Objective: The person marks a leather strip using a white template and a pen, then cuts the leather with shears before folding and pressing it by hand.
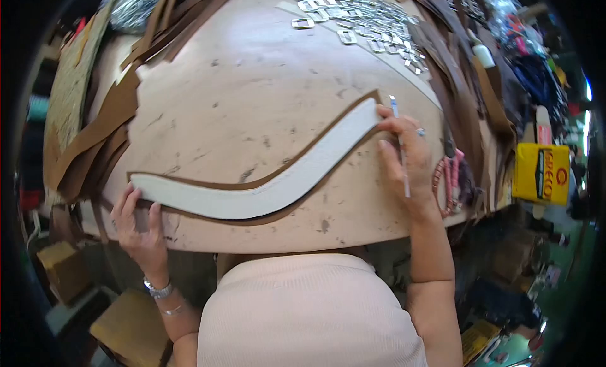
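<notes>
White curved strip (246,205) lay on the worktable (208,124), in the part nearer the wearer, its long S-shape sweeping from a low left end to a raised right end. Beneath it, a brown strip (249,186) of much the same curve showed as a dark margin along both long sides and at the right tip.

Left hand (139,225) was at the low end: thumb parted from the fingers, fingertips resting on the strip's end and the thumb tip by its lower edge. Wristwatch (161,290) on that arm.

Right hand (407,149) was at the upper end, index finger touching the tip, thumb apart from it and lower down, off the strip. A slim pale pen (404,171) was held slantwise across this hand, tucked among the fingers; exactly which ones clasped it could not be told.

Tabletop was tan, scuffed with dark marks. Far side: a heap of metal buckles (353,13), a few scattered singly toward the middle. Left edge: overlapping brown strips (101,140), with a rough board (72,89) beyond. Right edge: more brown strips (451,76), a white bottle (484,54) among them, pink-wrapped handles (456,171) near the right forearm, and a yellow box (527,171) farther out.
</notes>
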### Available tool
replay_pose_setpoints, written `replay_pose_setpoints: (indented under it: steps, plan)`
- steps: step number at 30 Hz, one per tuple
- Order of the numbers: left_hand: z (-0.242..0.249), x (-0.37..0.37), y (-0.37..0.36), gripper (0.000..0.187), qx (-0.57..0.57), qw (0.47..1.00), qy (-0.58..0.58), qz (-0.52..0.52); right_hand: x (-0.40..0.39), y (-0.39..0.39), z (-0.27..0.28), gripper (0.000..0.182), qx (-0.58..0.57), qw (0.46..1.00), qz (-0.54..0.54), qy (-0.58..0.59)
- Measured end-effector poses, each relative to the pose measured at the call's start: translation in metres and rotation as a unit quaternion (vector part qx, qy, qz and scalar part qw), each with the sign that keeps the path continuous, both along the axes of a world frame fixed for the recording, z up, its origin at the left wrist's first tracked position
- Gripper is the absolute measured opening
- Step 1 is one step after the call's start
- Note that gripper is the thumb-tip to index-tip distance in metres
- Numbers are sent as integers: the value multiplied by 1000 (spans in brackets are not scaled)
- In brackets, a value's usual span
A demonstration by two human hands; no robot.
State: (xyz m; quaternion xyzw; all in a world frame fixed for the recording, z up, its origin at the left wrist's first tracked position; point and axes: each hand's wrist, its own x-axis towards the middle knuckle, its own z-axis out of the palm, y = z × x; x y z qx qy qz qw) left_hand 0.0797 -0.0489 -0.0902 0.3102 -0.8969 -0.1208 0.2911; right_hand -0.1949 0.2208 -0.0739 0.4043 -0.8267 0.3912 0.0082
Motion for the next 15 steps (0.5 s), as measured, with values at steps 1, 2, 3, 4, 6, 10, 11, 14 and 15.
replay_pose_setpoints:
  steps: [1, 2, 3, 4, 6, 10, 11, 14, 15]
  plan:
    - [1, 1, -1, 31, -27, 999, -21, 0, 0, 0, -1, 27, 6, 1000, -9, 3]
    - [3, 0, -1, 32, -32, 999, -25, -7, 0, 0, -3, 27, 7, 1000, -10, 1]
    - [2, -3, 0, 33, -22, 1000, -20, 6, 4, -3, 5, 26, 48, 998, -31, 8]
    - [1, -4, -1, 33, -19, 1000, -17, 8, 3, -2, -1, 25, 15, 999, -35, -22]
    - [1, -5, 1, 34, 9, 1000, 8, 14, -1, 1, -8, 25, 1, 999, -17, -31]
    - [-1, -8, 1, 33, -7, 999, 31, 3, -3, 5, -7, 24, 11, 999, -13, -51]
    - [-1, -8, 1, 33, -1, 999, 38, -1, -3, 6, -8, 23, 11, 998, -19, -61]
    - [-3, -5, -1, 33, 0, 999, 43, 2, -2, 6, -10, 22, 7, 997, -10, -73]
    - [-3, -5, -2, 33, -1, 999, 46, 0, -2, 6, -10, 22, 3, 997, -10, -75]
